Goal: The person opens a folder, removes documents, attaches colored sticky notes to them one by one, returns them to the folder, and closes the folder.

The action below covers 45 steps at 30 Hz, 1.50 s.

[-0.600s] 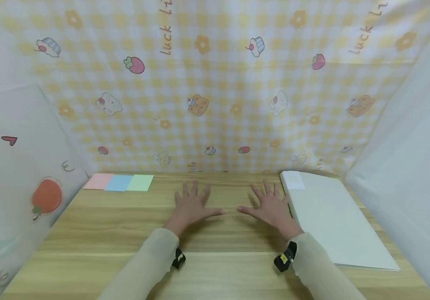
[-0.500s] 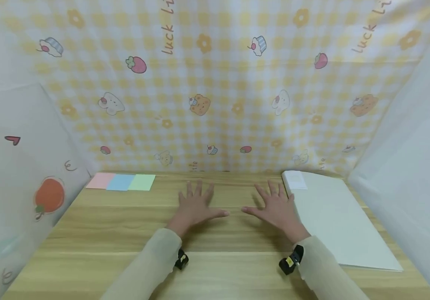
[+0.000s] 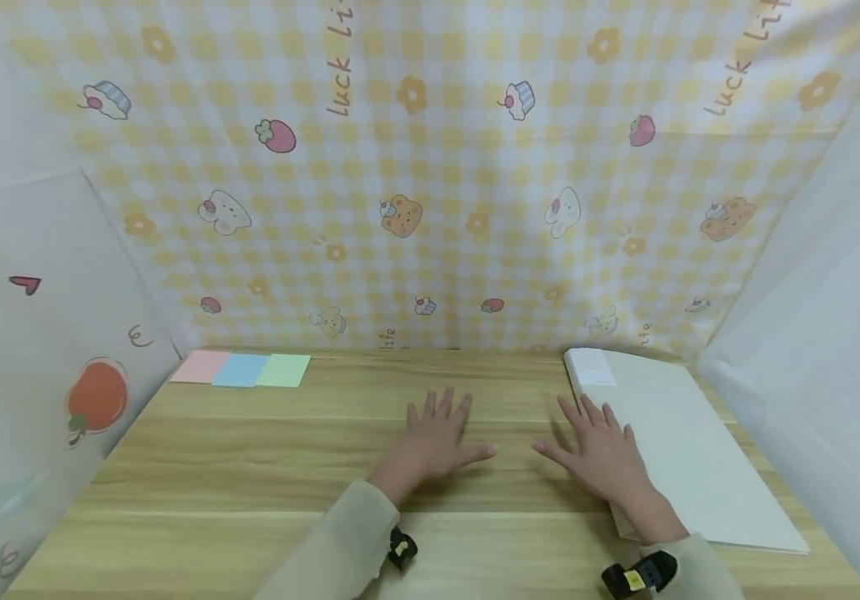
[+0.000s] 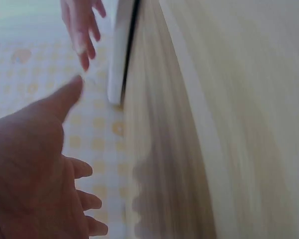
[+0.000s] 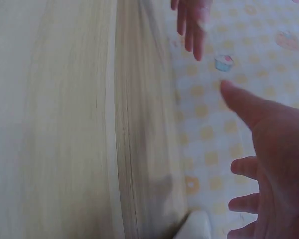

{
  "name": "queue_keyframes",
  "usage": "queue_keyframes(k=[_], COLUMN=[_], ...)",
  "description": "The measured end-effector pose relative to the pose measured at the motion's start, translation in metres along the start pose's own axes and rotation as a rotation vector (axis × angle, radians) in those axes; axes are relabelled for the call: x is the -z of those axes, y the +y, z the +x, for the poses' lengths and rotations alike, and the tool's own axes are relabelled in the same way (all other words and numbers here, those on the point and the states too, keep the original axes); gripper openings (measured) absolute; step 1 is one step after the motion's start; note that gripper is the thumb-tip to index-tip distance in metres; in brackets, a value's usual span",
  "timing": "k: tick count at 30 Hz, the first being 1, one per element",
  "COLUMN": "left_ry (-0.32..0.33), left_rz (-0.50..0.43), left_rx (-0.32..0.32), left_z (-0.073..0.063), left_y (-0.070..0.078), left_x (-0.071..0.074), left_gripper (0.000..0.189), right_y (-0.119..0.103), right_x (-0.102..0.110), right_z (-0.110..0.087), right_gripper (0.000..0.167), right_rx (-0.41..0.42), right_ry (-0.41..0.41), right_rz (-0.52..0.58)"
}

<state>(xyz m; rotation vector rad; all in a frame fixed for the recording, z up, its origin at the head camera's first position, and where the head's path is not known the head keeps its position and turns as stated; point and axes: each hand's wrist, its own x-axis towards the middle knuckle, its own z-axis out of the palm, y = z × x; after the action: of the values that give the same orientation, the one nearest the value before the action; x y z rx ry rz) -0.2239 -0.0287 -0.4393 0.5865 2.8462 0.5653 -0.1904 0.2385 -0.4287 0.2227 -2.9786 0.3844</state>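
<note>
My left hand [image 3: 433, 446] hovers above the middle of the wooden table [image 3: 250, 475], fingers spread and thumb pointing right, with nothing in it. To its right, my right hand [image 3: 610, 462] has its fingers spread too and overlaps the left edge of a large flat white folder [image 3: 700, 467] in the head view. A small white label [image 3: 593, 367] sits on the folder's far left corner. Both wrist views show bare palms facing down, the left palm [image 4: 30, 174] and right palm [image 5: 284, 154] held over the table with gaps beneath and shadows on the wood.
Pink [image 3: 201, 367], blue [image 3: 238, 370] and green [image 3: 283, 370] paper squares lie in a row at the far left of the table. A yellow checked cloth [image 3: 430, 167] hangs behind, and white cloth walls [image 3: 17, 350] stand at both sides.
Both hands have moved to the right and nearer to me, fingers still spread. The right hand now overlaps the folder's edge. The paper squares and folder stay in place.
</note>
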Motion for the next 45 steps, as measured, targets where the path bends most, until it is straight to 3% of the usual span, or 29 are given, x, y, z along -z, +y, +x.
queue_keyframes(k=[9, 22, 28, 32, 38, 45], left_ry=[0.037, 0.075, 0.053, 0.021, -0.002, 0.007], left_rz=[-0.102, -0.220, -0.274, -0.390, -0.527, -0.514], left_rx=[-0.044, -0.080, -0.104, -0.102, -0.100, -0.065], left_z=[0.009, 0.029, 0.035, 0.040, 0.048, 0.056], left_y=[0.041, 0.101, 0.122, 0.136, 0.156, 0.171], left_x=[-0.017, -0.043, -0.052, -0.058, -0.067, -0.078], left_gripper=[0.084, 0.077, 0.077, 0.083, 0.088, 0.088], right_y=[0.036, 0.105, 0.136, 0.156, 0.170, 0.173], right_x=[0.012, 0.035, 0.039, 0.041, 0.041, 0.039], right_z=[-0.014, -0.014, -0.018, -0.023, -0.027, -0.031], right_gripper=[0.079, 0.088, 0.092, 0.095, 0.102, 0.107], right_rx=[-0.025, -0.166, -0.230, -0.281, -0.353, -0.416], right_ry=[0.000, -0.101, -0.144, -0.184, -0.269, -0.325], right_rz=[0.098, 0.141, 0.135, 0.119, 0.130, 0.158])
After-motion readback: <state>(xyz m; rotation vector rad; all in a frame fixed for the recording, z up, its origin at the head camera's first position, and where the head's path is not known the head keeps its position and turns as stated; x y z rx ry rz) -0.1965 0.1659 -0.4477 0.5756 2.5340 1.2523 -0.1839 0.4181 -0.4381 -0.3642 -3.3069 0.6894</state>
